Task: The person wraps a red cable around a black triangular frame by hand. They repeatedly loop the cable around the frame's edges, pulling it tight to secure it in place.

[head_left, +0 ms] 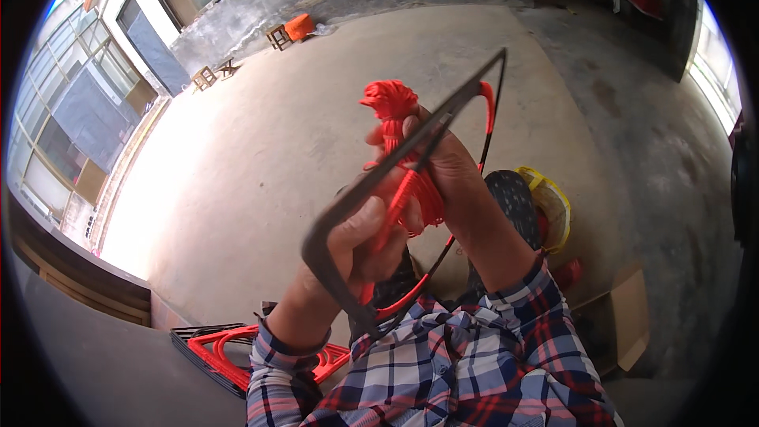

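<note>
Metal frame (371,190) held up mid-view, running from lower left to upper right, above the concrete floor (261,150). Left hand (356,245) at the frame's lower left corner; right hand (447,166) higher and to the right, on the frame's upper bar. Bundle of cord (391,103) sits above the right hand, strands hanging between the two hands. Stack of frames (225,348) on the floor at lower left. Basket (549,205) right of the right forearm, cardboard box (628,316) below it. Stools (237,51) far back left, beside the wall (237,20).
</note>
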Action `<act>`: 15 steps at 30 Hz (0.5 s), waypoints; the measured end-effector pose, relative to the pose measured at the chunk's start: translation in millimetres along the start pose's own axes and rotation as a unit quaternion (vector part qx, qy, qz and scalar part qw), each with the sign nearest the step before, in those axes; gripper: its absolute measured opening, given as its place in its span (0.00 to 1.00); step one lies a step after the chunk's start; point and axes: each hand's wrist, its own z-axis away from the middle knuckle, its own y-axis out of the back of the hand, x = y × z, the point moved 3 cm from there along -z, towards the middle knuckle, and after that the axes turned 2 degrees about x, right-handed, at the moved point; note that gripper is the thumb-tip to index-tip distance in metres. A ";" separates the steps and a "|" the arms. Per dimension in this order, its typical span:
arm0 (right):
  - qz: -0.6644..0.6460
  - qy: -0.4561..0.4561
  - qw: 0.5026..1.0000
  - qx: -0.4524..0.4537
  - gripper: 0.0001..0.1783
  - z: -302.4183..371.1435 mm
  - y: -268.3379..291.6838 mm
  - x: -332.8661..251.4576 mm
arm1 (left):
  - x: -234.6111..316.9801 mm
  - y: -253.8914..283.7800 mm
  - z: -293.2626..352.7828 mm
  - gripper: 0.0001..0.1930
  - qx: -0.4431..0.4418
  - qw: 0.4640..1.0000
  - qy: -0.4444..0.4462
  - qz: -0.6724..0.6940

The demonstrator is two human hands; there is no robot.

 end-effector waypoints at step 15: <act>0.217 0.112 0.970 0.002 0.28 32.7 31.5 3.0 | -5.3 7.1 -6.7 0.19 0.120 0.983 0.015 0.136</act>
